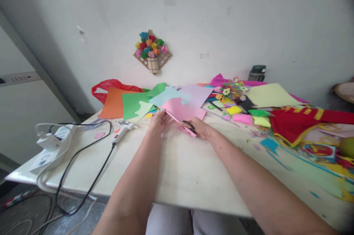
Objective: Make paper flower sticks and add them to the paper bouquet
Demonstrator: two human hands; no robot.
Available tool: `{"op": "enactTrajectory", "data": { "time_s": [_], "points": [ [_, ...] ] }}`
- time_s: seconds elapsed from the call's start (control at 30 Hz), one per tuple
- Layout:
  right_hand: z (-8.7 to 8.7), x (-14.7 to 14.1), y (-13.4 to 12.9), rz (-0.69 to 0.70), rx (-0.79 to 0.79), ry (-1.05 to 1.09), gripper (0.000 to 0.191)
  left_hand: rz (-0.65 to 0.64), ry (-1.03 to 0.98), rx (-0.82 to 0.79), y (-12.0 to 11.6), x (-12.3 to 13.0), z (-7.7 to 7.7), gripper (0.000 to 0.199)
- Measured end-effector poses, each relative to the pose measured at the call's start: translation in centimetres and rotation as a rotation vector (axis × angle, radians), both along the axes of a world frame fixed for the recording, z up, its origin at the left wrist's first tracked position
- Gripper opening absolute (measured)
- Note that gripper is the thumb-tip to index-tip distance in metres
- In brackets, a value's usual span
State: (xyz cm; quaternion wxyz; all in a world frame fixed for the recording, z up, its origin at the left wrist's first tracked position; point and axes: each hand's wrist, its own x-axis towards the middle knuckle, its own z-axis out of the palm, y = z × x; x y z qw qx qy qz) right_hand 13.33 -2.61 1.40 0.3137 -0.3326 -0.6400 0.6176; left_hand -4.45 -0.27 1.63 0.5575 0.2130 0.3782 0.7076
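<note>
A pink sheet (181, 108) is held up over the middle of the table. My left hand (160, 121) pinches its left edge. In my right hand (198, 128) are scissors with black handles (189, 125), their blades pointing left along the sheet's lower edge. A narrow pink strip (189, 131) hangs below the scissors, near my right fingers. Behind the pink sheet lie a lilac sheet (195, 94) and a light blue sheet (166, 95) with a notched edge.
At left are a white glue gun (123, 131), its black cord and a power strip (52, 150). Green (132, 104) and orange (112, 104) sheets lie behind. Clay packs (243, 118), a red cloth (290, 124) and scraps fill the right. A dark bottle (257, 73) stands by the wall.
</note>
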Motion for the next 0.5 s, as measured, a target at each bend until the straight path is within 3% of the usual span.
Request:
{"op": "enactTrajectory", "data": {
  "time_s": [0.5],
  "points": [
    [-0.8,-0.1,0.7,-0.011,0.019,0.001,0.036,-0.055,0.040,0.009,-0.1,0.3,-0.2,0.005]
  ]
}}
